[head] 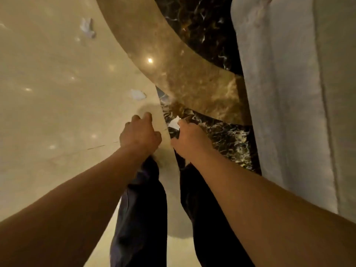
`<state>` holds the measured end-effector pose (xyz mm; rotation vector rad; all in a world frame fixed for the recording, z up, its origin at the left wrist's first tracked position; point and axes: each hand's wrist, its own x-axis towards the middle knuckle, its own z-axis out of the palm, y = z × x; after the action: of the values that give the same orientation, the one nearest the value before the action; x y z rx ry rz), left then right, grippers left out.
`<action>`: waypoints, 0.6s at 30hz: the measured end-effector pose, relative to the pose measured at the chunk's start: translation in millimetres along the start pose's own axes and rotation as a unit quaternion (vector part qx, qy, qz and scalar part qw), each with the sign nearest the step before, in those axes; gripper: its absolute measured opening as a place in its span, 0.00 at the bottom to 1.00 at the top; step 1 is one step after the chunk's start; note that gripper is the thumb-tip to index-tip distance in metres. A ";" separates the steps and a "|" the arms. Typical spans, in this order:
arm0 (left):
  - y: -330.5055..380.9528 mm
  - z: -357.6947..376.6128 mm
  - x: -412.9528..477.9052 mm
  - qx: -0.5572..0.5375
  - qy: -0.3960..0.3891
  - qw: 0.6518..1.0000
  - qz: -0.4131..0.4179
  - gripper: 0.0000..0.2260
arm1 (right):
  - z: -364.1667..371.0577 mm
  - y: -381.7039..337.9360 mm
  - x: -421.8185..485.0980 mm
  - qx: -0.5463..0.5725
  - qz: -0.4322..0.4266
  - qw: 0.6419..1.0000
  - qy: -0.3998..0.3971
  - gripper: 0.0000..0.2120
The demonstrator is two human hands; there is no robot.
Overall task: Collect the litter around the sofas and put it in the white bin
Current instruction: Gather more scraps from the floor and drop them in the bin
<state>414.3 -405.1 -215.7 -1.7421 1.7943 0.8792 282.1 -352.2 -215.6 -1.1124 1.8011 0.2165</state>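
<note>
My right hand (187,138) is closed around a small white scrap of paper (174,123) that pokes out past my fingers, held above the dark marble strip. My left hand (140,134) hangs beside it with its fingers curled in and nothing visible in it. Just ahead of my left hand, a crumpled white paper (137,95) lies on the cream floor. Farther off at the upper left lies another crumpled white piece (87,27). The white bin is out of view.
A grey fabric sofa (292,93) runs along the whole right side, right next to my right arm. The polished floor has cream, brown and black marble bands (192,78). My dark trouser legs (142,209) show below my arms.
</note>
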 end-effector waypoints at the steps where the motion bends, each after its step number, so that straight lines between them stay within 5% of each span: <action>1: -4.6 19.7 39.0 0.004 -0.006 1.000 0.000 0.22 | 20.6 9.1 34.2 0.017 0.011 1.000 -0.014 0.26; 4: -26.5 72.3 130.2 0.060 0.005 0.997 0.048 0.27 | 80.2 30.8 109.5 0.056 0.050 0.997 -0.028 0.31; 9: -74.0 134.1 235.0 0.109 0.035 0.988 0.102 0.30 | 163.2 54.1 203.1 0.009 0.070 0.993 0.090 0.34; 13: -91.3 152.3 264.1 0.122 0.085 0.979 0.141 0.20 | 187.7 57.7 236.5 -0.016 0.082 0.980 0.182 0.19; 18: -88.2 134.3 250.0 0.074 0.030 0.984 0.158 0.10 | 155.5 49.1 231.4 0.089 0.039 0.983 0.159 0.08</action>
<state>472.3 -475.3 -498.6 -1.4289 2.1562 0.7979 318.1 -371.5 -495.7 -0.9905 2.1029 -0.0806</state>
